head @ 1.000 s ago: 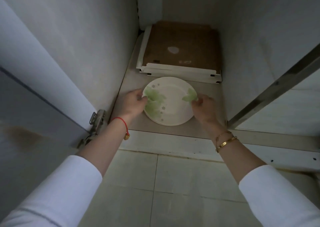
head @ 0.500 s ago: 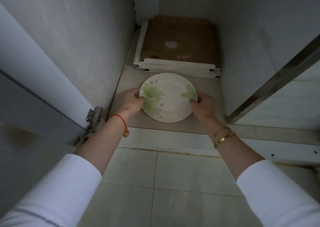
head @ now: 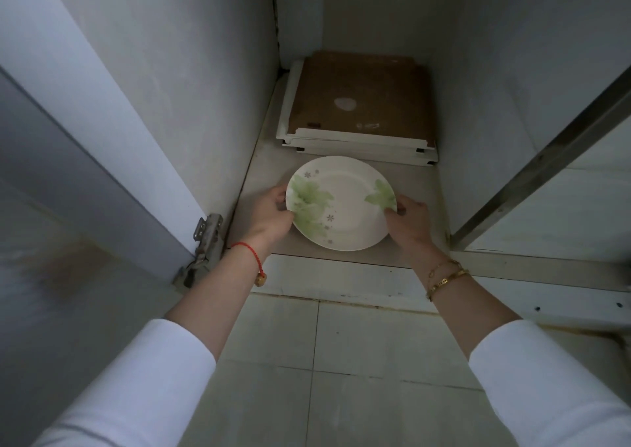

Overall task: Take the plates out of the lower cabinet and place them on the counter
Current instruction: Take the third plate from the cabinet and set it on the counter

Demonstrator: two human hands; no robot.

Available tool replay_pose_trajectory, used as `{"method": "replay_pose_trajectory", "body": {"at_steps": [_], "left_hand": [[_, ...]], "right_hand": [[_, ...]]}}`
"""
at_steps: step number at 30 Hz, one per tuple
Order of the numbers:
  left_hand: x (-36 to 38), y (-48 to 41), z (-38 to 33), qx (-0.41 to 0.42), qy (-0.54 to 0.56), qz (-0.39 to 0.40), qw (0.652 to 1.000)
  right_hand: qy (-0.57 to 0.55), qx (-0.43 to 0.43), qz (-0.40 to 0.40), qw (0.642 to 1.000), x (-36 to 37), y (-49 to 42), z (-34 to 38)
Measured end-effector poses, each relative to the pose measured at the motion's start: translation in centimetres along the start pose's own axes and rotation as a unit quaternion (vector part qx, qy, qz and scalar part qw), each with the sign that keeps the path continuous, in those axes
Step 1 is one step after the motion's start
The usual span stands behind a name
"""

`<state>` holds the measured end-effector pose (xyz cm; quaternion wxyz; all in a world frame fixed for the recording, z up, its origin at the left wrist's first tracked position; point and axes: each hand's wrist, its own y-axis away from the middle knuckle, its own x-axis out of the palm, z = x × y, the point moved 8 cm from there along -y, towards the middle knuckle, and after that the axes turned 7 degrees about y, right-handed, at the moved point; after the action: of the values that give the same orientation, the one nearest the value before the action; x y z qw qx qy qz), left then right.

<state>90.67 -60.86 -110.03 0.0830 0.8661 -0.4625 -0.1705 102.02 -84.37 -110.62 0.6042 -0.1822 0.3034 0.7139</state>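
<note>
A white plate point(head: 345, 204) with green leaf prints and small flowers sits near the front of the lower cabinet floor point(head: 418, 187). My left hand point(head: 271, 212) grips its left rim, thumb on top. My right hand point(head: 408, 219) grips its right rim. The plate looks slightly raised at the front, held between both hands. I cannot tell whether more plates lie under it.
A stack of flat brown-topped white panels point(head: 362, 105) lies at the back of the cabinet. The open door point(head: 85, 159) with its hinge point(head: 205, 245) stands on the left. A metal frame bar point(head: 546, 159) slants on the right. Tiled floor point(head: 341, 361) lies below.
Both hands have closed more firmly on the plate's rims and the plate has shifted slightly toward the cabinet's front edge.
</note>
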Motion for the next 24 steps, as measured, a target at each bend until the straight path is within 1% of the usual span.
{"method": "replay_pose_trajectory", "body": {"at_steps": [7,10,13,18,21,24], "left_hand": [[-1.2,1.4,-1.2,0.018,0.046,-0.029,0.998],[-2.1,3.3,-2.5,0.033,0.062,-0.039,0.997],[-2.6,5.0,-3.2,0.041,0.069,-0.042,0.996],[-4.1,10.4,-6.0,0.037,0.076,-0.049,0.995],[-5.1,14.5,-9.0,0.034,0.052,-0.042,0.997],[-6.1,19.3,-12.6,0.019,0.069,-0.035,0.997]], "right_hand": [[-0.039,-0.035,-0.039,0.998,-2.7,1.0,2.8],[-0.084,-0.025,-0.058,0.994,-4.2,2.4,3.5],[-0.106,-0.011,-0.059,0.993,-4.9,3.6,3.7],[-0.136,0.0,-0.063,0.989,-8.3,9.0,4.7],[-0.152,0.024,-0.058,0.986,-11.5,13.4,5.8],[-0.169,0.052,-0.063,0.982,-15.4,18.0,7.7]]}}
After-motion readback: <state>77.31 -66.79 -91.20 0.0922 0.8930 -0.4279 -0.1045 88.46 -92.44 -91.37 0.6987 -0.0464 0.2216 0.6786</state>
